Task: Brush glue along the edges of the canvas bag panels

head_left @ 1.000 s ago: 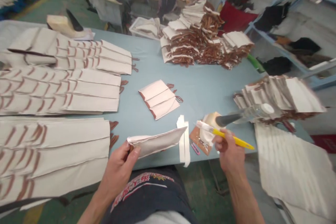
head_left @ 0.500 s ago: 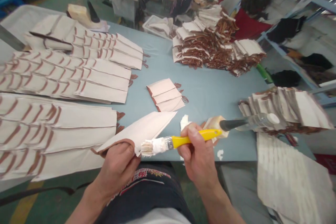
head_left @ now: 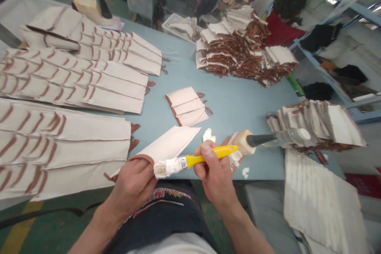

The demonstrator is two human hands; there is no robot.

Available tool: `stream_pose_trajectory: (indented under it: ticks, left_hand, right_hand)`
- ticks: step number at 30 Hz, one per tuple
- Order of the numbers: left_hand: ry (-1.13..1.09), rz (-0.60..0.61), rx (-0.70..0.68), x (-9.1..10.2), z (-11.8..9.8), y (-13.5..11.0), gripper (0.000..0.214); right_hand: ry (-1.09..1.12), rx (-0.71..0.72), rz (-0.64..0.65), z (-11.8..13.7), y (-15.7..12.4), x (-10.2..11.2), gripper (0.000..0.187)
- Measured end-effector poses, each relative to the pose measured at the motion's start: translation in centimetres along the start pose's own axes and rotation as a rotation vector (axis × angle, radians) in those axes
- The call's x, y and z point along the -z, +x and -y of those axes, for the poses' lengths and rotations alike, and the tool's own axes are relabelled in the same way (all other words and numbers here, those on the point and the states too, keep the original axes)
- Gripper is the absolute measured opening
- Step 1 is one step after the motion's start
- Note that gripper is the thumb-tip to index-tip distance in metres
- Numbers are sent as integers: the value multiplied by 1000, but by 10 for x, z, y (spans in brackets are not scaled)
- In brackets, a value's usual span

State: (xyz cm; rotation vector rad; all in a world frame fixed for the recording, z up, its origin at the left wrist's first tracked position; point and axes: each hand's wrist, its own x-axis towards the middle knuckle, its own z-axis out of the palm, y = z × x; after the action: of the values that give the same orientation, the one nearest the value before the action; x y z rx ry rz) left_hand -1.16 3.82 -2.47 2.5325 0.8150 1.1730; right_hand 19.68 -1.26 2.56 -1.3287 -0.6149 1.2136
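My left hand grips the brown-edged end of a flat cream fabric piece, which slants up to the right over the front edge of the table. In my right hand is a yellow-handled brush; its glue-caked bristles touch the fabric close to my left fingers. Just right of the brush handle lies a cream glue bottle on its side, with a dark neck and a white cap.
Rows of overlapped cream pieces with brown loops cover the left of the light blue table. A small set of three pieces lies mid-table. Tall stacks stand at the back, another stack at right, cloth sheets below it.
My right hand swung the brush from beside the glue bottle leftward onto the fabric. My left hand turned the piece flat and raised it. Over the last half second the brush shifted slightly left.
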Motion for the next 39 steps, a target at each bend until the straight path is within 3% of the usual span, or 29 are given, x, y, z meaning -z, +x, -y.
stream_pose_trajectory:
  ticks: [3,7,12,17,24,29,33,39]
  left_hand:
    - [-19,4,1,-2,0,0,28]
    - [-22,4,1,-3,0,1,27]
    - [17,1,13,-6,3,0,27]
    - [53,-3,-4,-8,3,5,23]
    - [112,-6,10,-17,7,1,28]
    - [123,-36,71,-28,12,-8,27]
    - [141,-10,74,-32,12,-7,27]
    - [120,18,82,-33,13,-4,31]
  right_hand:
    - [-16,-42,60,1,3,0,53]
    - [4,-5,-7,2,7,0,54]
    - [-66,-55,77,-1,11,9,50]
    - [-20,-11,-82,4,14,17,48]
    - [-85,-61,27,4,18,12,47]
    - [-64,-45,-103,12,28,29,46]
    - [-59,-4,-123,18,33,20,45]
    - [-95,-75,9,12,36,7,49]
